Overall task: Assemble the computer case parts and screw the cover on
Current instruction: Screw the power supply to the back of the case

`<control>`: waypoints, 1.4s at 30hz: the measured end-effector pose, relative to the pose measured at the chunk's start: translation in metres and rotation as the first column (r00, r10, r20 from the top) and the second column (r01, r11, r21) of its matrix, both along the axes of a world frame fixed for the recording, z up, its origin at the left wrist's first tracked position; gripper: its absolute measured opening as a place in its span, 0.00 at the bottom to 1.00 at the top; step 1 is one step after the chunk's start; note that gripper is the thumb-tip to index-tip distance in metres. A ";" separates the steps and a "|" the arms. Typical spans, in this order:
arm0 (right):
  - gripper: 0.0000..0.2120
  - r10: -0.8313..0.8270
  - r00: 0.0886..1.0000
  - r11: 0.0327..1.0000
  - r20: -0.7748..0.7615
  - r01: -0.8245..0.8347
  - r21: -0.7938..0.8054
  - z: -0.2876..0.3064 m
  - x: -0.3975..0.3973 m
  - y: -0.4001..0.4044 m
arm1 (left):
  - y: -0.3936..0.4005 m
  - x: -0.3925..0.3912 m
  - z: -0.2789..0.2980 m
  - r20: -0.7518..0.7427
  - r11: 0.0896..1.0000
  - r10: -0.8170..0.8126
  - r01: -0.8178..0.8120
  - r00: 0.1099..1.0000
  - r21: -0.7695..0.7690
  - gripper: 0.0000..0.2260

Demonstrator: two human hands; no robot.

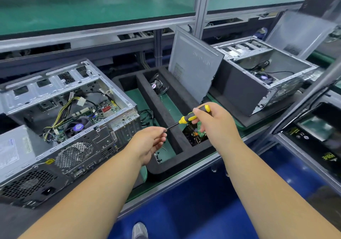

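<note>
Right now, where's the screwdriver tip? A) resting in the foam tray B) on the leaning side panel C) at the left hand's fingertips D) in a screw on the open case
C: the right hand holds the screwdriver while its tip meets the left hand fingertips.

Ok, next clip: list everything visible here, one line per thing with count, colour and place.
open computer case: one, silver-grey, left on the bench, motherboard exposed.
second computer case: one, grey, right rear, on its side.
side cover panel: one, grey, standing tilted between the cases.
foam tray: one, black, centre, several compartments.
fan: one, black, rear tray compartment.
circuit board: one, green, under the right hand.
screws: small dark pile, front tray compartment.
screwdriver: one, yellow-black handle.
shoe: one, grey, on the blue floor.
left hand: pinches the screwdriver tip.
right hand: grips the handle.
</note>
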State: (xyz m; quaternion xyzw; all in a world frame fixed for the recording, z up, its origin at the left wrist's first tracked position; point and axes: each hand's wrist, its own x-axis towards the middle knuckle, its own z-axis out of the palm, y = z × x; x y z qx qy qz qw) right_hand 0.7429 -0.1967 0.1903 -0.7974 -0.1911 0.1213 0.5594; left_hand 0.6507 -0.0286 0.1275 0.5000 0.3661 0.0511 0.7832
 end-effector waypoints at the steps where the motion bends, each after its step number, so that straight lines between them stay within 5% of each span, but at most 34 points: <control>1: 0.08 0.000 1.000 1.000 0.003 0.000 0.013 0.001 -0.001 -0.002 | -0.001 -0.001 0.002 0.012 1.000 -0.001 0.001 1.000 -0.019 0.04; 18: 0.08 0.107 0.994 0.988 0.026 -0.109 0.106 0.025 -0.036 -0.017 | -0.009 -0.051 0.024 0.163 0.980 0.105 -0.074 0.981 -0.185 0.05; 24: 0.01 0.248 0.964 0.968 0.096 -0.250 0.009 0.037 -0.058 -0.005 | 0.003 -0.087 0.035 0.147 0.964 0.207 -0.177 0.967 -0.197 0.05; 42: 0.07 0.567 0.819 0.793 -0.087 -0.572 -0.210 0.005 -0.195 0.108 | 0.083 -0.223 0.033 0.131 0.796 0.564 -0.494 0.815 -0.350 0.07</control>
